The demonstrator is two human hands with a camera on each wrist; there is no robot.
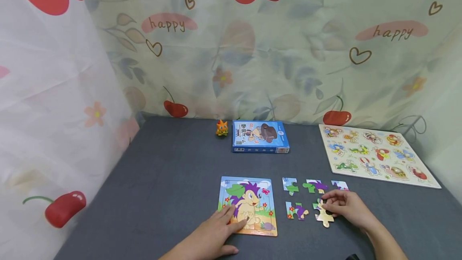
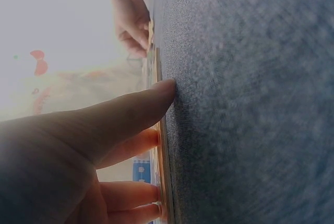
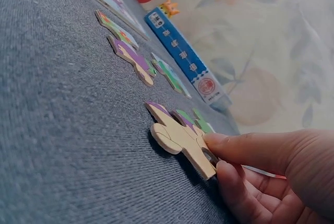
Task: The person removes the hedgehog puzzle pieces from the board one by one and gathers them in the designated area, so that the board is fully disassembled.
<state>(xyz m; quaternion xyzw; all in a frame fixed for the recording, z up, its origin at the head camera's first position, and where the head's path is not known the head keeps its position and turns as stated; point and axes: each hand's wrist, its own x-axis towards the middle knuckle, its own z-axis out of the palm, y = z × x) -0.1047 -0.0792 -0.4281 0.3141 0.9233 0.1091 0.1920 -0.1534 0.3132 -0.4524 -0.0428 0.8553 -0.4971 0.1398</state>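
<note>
A small jigsaw board with a purple-haired hedgehog picture lies flat on the dark table. My left hand rests on its lower left part, fingers extended over the picture; in the left wrist view the thumb lies along the board's edge. To the right, my right hand pinches a cream jigsaw piece between thumb and fingers. The right wrist view shows this piece low over the cloth, slightly tilted. Several other jigsaw pieces lie between the board and the right hand, including a purple-and-green one.
Behind the board lie a blue box and a small orange figurine. A larger insect puzzle board occupies the far right. A printed curtain closes off the back and left sides. A black object pokes in at the bottom edge.
</note>
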